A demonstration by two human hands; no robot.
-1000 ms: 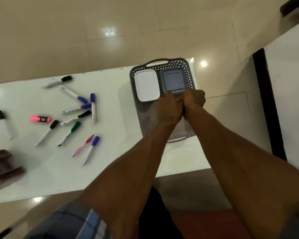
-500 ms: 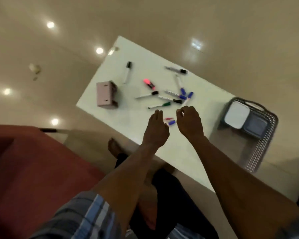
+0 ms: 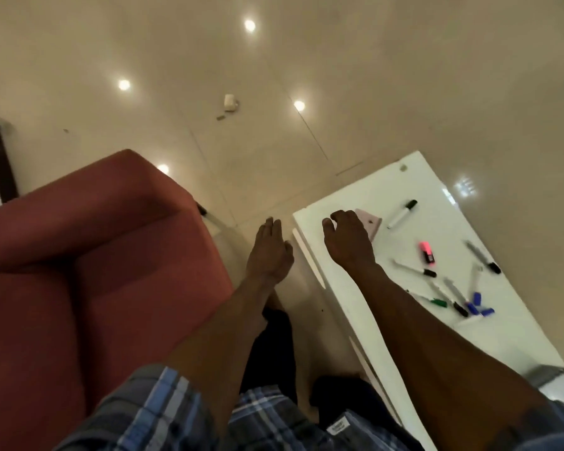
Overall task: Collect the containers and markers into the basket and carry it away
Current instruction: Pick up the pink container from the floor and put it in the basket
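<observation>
A right hand (image 3: 347, 242), fingers loosely spread and empty, reaches over a pink container (image 3: 370, 224) near the worktop's (image 3: 365, 307) far corner. Markers (image 3: 450, 288) lie scattered mid-worktop. The left hand (image 3: 269, 252) hangs relaxed beside the worktop edge. Next, probably, gripping the container.

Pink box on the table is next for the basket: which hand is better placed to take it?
Right. The right hand is already over the table, fingers spread right at the pink box. The left hand hangs beyond the table's edge, over the floor.
</observation>
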